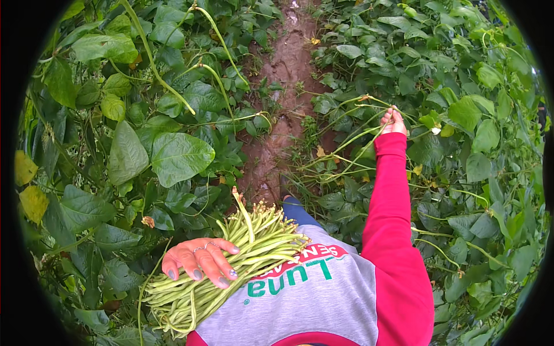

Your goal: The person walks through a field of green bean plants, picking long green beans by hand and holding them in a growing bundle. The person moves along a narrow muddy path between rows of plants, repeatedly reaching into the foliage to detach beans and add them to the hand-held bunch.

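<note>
While the left hand (201, 260) lies spread over a thick bundle of long green beans (231, 262), its fingers (222, 271) curl across the pods and press them against the grey front of the shirt (323, 300), so the hand is partly closed around the bundle with a ring showing on one finger. One end of the bundle points up and to the right, toward the dirt path, and the other end fans out low at the left, near the lower edge of the view. The right hand (393, 122) is stretched out well away from the body at the end of a red sleeve (392, 230), reaching into the plants on the right side of the path; its fingers are closed around thin green stems or hanging beans (352, 138) that trail down and to the left from it, though which of these it actually grips cannot be told. A strip of wet brown dirt path (283, 86) runs up the middle between two banks of broad-leaved bean plants (173, 155), and several long pods hang among the leaves on the left
</note>
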Demonstrator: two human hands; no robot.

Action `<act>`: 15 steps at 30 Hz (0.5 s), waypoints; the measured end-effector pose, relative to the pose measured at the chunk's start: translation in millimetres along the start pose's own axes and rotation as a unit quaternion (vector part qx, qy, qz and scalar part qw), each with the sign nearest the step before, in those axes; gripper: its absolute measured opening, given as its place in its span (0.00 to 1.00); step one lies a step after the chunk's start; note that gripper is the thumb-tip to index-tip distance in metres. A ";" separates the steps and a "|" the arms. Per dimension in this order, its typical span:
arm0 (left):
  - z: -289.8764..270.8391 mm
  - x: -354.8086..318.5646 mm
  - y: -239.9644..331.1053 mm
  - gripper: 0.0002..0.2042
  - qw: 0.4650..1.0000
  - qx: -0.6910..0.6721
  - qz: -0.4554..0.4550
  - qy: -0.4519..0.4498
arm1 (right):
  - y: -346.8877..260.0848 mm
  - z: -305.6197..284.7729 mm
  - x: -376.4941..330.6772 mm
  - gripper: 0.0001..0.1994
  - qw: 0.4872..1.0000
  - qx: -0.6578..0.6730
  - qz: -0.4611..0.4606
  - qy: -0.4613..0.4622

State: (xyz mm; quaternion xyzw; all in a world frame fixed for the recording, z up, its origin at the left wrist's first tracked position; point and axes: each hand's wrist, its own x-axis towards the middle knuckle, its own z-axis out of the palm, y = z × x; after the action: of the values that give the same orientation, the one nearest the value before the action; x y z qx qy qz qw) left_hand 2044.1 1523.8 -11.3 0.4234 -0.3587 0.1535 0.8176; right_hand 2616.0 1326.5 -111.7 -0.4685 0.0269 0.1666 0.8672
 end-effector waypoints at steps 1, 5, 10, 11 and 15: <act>0.8 0.3 0.0 0.24 1.000 -0.001 0.001 -0.002 | -3.5 -1.4 0.6 0.12 1.000 0.017 -0.004 -0.001; 8.4 1.1 1.0 0.24 1.000 0.007 0.002 -0.004 | -13.3 12.5 -12.4 0.17 0.996 -0.036 0.066 0.043; 14.2 3.0 0.5 0.24 1.000 0.003 0.004 -0.009 | -12.0 16.9 -25.8 0.17 0.998 -0.057 0.030 0.028; 14.9 3.9 0.0 0.24 1.000 0.001 0.005 -0.010 | -9.6 19.7 -28.0 0.17 0.998 -0.059 -0.001 0.022; 19.7 5.3 1.0 0.24 1.000 0.007 0.008 -0.012 | -8.8 18.8 -32.1 0.13 0.996 -0.080 -0.043 -0.004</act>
State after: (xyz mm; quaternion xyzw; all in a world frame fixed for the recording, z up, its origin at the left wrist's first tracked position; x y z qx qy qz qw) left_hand 2038.2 1508.4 0.6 0.4282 -0.3702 0.1573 0.8092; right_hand 2586.4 1329.0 -87.7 -0.5362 -0.0101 0.1330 0.8335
